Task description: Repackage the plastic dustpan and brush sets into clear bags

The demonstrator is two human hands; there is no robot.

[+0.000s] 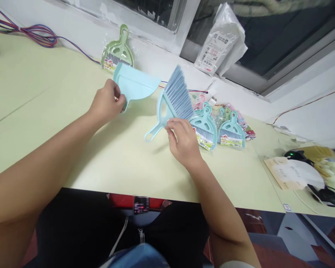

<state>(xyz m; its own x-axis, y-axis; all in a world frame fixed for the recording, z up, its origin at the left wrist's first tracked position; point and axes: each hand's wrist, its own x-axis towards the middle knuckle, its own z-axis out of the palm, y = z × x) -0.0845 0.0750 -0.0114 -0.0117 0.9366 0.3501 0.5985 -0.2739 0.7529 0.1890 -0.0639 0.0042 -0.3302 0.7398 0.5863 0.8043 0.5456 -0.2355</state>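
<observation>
My left hand (108,99) is closed on a light blue dustpan (136,82), gripping it near its handle and holding it above the table. Between the thumb and fingers of my right hand (182,139) is a small light blue hand brush (167,104). Its grey-blue bristles point up and to the right, and its looped handle points down to the left. Dustpan and brush are apart from each other. Just behind my right hand lies a wrapped blue dustpan-and-brush set (205,128), with another wrapped blue set (231,132) to its right.
A wrapped green dustpan set (118,52) leans at the wall. Coiled red-and-blue wires (39,35) run along the back of the pale table (145,163). A white printed bag (219,44) stands on the window ledge. Cardboard (284,173) and a black device (297,155) lie at right.
</observation>
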